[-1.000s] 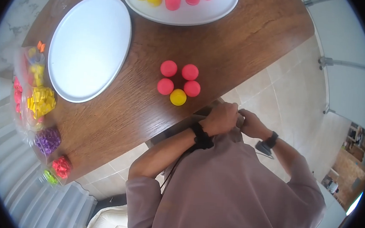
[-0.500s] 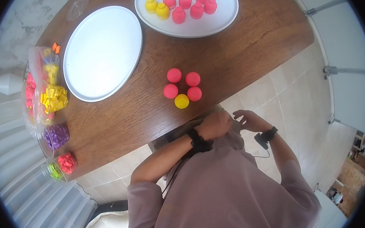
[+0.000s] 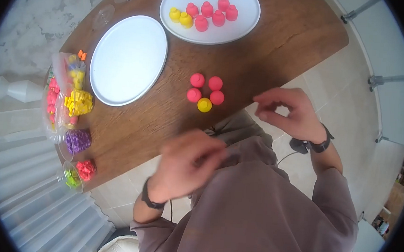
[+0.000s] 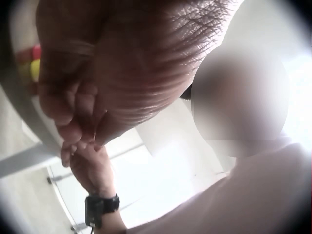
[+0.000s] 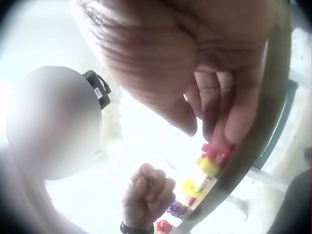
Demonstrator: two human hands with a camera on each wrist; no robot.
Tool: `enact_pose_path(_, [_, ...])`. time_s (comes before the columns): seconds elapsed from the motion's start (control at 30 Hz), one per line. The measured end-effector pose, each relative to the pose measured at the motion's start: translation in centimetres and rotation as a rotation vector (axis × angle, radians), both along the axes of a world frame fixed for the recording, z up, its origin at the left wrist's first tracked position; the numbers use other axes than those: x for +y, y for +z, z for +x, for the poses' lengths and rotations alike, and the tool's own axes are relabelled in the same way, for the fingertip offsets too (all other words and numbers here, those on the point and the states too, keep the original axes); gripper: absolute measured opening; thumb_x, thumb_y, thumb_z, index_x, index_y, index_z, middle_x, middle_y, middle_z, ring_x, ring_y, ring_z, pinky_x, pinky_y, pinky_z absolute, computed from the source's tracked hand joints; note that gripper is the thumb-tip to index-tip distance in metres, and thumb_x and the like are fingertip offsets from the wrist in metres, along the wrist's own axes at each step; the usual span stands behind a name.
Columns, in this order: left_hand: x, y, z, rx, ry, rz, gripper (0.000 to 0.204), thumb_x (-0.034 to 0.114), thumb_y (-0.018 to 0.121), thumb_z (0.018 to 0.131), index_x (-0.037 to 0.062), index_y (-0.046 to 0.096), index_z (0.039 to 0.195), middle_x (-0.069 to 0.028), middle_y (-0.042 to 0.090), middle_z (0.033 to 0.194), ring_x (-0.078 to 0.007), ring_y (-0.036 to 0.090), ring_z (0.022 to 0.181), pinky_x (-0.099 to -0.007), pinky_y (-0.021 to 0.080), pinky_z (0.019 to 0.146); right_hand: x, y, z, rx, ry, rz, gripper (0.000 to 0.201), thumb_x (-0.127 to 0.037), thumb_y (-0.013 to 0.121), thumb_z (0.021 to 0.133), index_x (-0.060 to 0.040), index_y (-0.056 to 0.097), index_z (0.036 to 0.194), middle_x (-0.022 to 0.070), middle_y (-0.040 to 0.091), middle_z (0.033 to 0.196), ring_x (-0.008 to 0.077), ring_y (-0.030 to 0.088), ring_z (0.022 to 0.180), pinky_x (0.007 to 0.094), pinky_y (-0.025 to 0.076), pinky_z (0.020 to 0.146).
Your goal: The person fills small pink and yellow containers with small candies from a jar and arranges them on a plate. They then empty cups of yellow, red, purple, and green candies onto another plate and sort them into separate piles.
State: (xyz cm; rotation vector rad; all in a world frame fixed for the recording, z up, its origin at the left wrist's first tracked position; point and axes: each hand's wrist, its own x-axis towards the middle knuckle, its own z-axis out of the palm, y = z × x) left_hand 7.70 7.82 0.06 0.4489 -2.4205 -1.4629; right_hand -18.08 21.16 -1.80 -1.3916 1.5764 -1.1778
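Note:
Blurred by motion, my left hand [image 3: 187,165] is over the table's front edge with curled fingers and nothing visible in it; the right wrist view shows this hand [image 5: 146,197] as a fist. To the right, beyond the edge, my right hand [image 3: 292,114] is raised, fingers bent and a gap between thumb and forefinger. Between and above the hands, four pink pieces [image 3: 215,83] and one yellow piece [image 3: 204,105] stand in a U shape on the wooden table [image 3: 263,60]. Neither hand touches them.
At the back, a white oval plate [image 3: 171,26] bears several pink pieces and two yellow ones. Another white plate [image 3: 129,60] holds nothing. Along the left edge are a plastic bag [image 3: 61,76], yellow pieces [image 3: 78,103], purple pieces [image 3: 78,141] and red pieces [image 3: 86,169].
My hands have come apart from near my lap. The left moved left, the right rose up and to the right. The head view has shifted, showing more of the back plate.

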Motion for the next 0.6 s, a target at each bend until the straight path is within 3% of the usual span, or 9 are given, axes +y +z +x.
enact_pose_path(0.03, [-0.6,0.2,0.2,0.072,0.15,-0.154,0.02,-0.001,0.074,0.082,0.002,0.068,0.101,-0.0043,0.063,0.079,-0.0142,0.06,0.063,-0.0266,0.048,0.056,-0.6,-0.1,0.5,-0.005,0.001,-0.006,0.027,0.004,0.073,0.085,0.0,0.07,0.112,0.0071,0.073,0.091,0.0159,0.071,0.082,0.029,0.055,0.071])
enact_pose_path(0.07, [-1.1,0.2,0.4,0.071,0.15,-0.161,0.02,-0.001,0.074,0.082,0.002,0.068,0.101,-0.0043,0.063,0.079,-0.0142,0.06,0.063,-0.0266,0.048,0.056,-1.2,-0.5,0.8,0.047,-0.002,-0.083,0.027,0.002,0.073,0.086,-0.0008,0.07,0.113,0.007,0.072,0.091,0.0149,0.07,0.081,0.0284,0.054,0.07])
enact_pose_path(0.13, [-1.6,-0.5,0.6,-0.039,0.526,0.046,0.032,-0.008,0.072,0.085,0.0023,0.066,0.115,0.0023,0.059,0.084,-0.0067,0.055,0.072,-0.0206,0.045,0.067,-2.2,-1.0,1.5,0.099,-0.003,-0.16,0.027,0.0,0.072,0.087,-0.0016,0.07,0.114,0.0068,0.071,0.09,0.0139,0.069,0.08,0.0278,0.053,0.069])
enact_pose_path(0.23, [-2.3,-2.1,0.3,0.094,0.523,0.234,0.048,-0.011,0.073,0.083,0.0027,0.058,0.126,0.0035,0.054,0.093,-0.0051,0.051,0.078,-0.0191,0.044,0.069,-3.5,-1.3,2.2,0.128,-0.079,-0.257,0.028,0.001,0.072,0.086,-0.0021,0.069,0.114,0.0055,0.068,0.09,0.0134,0.067,0.076,0.0263,0.052,0.065])
enact_pose_path(0.27, [-2.5,-2.3,0.4,0.032,0.491,0.24,0.067,-0.011,0.077,0.079,0.003,0.048,0.137,0.0003,0.05,0.106,-0.0059,0.05,0.083,-0.0196,0.044,0.07,-4.0,-1.2,2.3,0.125,-0.094,-0.23,0.03,0.001,0.072,0.086,-0.0024,0.068,0.116,0.005,0.066,0.091,0.0127,0.065,0.074,0.0256,0.051,0.064])
enact_pose_path(0.43, [-2.4,-1.3,-1.2,-0.146,0.42,0.065,0.084,-0.001,0.086,0.072,0.0027,0.042,0.144,-0.004,0.045,0.12,-0.01,0.05,0.088,-0.0225,0.047,0.07,-5.2,-1.3,2.0,0.134,-0.137,-0.208,0.038,0.0,0.074,0.084,-0.0033,0.066,0.121,0.0038,0.062,0.097,0.0101,0.06,0.071,0.0239,0.048,0.06])
enact_pose_path(0.5, [-2.7,-0.5,-2.0,-0.226,0.354,-0.118,0.093,0.005,0.088,0.069,0.0024,0.039,0.148,-0.0076,0.045,0.121,-0.0146,0.05,0.087,-0.0268,0.048,0.072,-5.5,-1.3,1.6,0.135,-0.108,-0.212,0.052,-0.002,0.076,0.081,-0.0052,0.061,0.131,0.0063,0.06,0.112,0.011,0.06,0.082,0.025,0.049,0.064])
enact_pose_path(0.53, [-3.0,-0.2,-2.4,-0.285,0.326,-0.116,0.098,0.009,0.089,0.068,0.0019,0.036,0.15,-0.0123,0.044,0.125,-0.0231,0.055,0.095,-0.0342,0.052,0.08,-5.7,-1.2,1.5,0.138,-0.121,-0.207,0.052,-0.002,0.076,0.081,-0.0052,0.061,0.131,0.0063,0.06,0.112,0.011,0.06,0.082,0.025,0.049,0.064])
enact_pose_path(0.6, [-3.5,-0.6,-2.9,-0.256,0.284,-0.188,0.098,0.011,0.09,0.068,0.0017,0.036,0.15,-0.014,0.045,0.128,-0.0273,0.057,0.101,-0.0372,0.053,0.085,-5.7,-1.1,1.8,0.167,-0.066,-0.248,0.069,-0.007,0.08,0.077,-0.0071,0.054,0.141,0.0105,0.054,0.13,0.0199,0.062,0.102,0.0314,0.053,0.078])
